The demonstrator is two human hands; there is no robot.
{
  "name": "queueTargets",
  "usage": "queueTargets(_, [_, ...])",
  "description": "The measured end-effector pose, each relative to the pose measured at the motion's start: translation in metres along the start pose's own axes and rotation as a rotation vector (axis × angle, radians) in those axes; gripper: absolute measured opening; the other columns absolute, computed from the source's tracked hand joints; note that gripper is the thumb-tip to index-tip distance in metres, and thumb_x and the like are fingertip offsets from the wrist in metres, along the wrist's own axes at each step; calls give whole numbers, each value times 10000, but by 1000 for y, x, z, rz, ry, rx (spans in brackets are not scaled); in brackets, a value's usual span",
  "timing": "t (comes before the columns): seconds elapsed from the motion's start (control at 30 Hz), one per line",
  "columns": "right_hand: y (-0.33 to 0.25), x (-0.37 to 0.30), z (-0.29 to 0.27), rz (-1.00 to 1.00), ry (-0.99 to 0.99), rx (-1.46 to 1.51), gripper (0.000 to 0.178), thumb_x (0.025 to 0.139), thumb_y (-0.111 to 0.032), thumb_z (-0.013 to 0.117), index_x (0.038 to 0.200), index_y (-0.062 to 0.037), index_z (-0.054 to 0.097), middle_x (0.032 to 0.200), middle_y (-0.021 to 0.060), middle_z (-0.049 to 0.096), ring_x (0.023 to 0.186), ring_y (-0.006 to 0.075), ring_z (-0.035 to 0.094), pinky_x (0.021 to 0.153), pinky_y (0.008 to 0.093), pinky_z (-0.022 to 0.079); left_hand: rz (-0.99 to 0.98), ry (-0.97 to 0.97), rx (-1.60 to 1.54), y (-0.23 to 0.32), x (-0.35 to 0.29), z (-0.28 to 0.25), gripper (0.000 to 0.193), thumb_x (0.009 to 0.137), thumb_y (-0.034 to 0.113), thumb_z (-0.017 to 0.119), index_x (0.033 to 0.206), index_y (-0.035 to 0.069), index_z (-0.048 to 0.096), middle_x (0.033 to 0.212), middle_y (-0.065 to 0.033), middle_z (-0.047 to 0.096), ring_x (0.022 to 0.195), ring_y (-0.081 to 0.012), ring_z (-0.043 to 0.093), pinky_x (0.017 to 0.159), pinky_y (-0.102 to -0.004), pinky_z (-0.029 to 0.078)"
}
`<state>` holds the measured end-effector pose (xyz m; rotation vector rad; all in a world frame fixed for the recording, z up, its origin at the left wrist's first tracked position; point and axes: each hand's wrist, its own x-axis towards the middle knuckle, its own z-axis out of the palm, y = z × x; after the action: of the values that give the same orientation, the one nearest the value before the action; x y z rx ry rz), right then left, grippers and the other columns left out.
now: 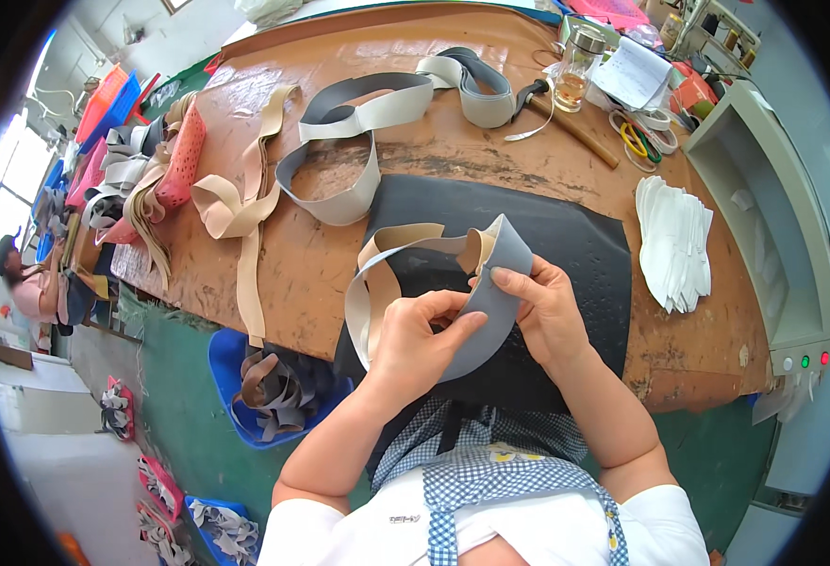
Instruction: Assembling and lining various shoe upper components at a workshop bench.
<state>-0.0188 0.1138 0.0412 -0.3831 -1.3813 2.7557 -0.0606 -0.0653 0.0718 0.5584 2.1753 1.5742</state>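
Between my two hands is a curved grey-blue strip (492,330) that looks like synthetic leather, with a beige inner side. Its far end stands up in a point, and the long pale part loops away to the left over a black mat (575,236). My right hand (549,316) pinches the strip's edge, the thumb lying on the grey face. On the other side, my left hand (415,344) is closed at the strip's edge, thumb toward the right; its fingertips are partly hidden. Beyond the mat, grey-and-white looped strips (335,203) and beige strips (245,212) lie on the brown table (490,156).
White cut pieces (674,245) lie stacked right of the mat. Farther back are a hammer (575,132), scissors (634,141) and a glass jar (577,71). A grey machine (764,189) borders the right side. Strip-filled pink basket (186,156) and blue tub (222,377) stand left.
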Motion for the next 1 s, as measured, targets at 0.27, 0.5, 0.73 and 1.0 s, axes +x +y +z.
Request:
queueTargets(0.27, [2,-4,7,-25,28,-55,248,885,-42,718,1123,14,679,995,100,738,885,165,708,839,311,568,-59,-78,-420,-3,16,-18,270,1012,204,617,1095,-38,704,908,-68,723,833,-133,696,765,-274,570])
queueTargets(0.5, [4,-11,8,53,-91,2,255,892,-43,704,1139,16,685,1054,88,729,943,158,688,889,335,550,-125,-11,-348,-9,24,-18,236,1009,181,610,981,-41,687,798,-42,701,692,-86,650,621,-234,532])
queueTargets(0.73, [-1,-14,13,155,-174,36,361,916,-137,698,1239,5,624,1165,93,686,1065,187,648,971,372,507,-162,51,-304,-20,25,-9,230,1016,197,608,992,-21,680,771,-18,687,668,-72,645,601,-216,523])
queueTargets(1.0, [6,-6,11,6,-46,-148,282,919,-105,717,1175,-6,651,1077,52,706,965,120,646,871,298,513,-76,72,-91,4,-14,0,219,909,97,735,1055,-65,707,865,-78,746,776,-55,645,695,-212,530])
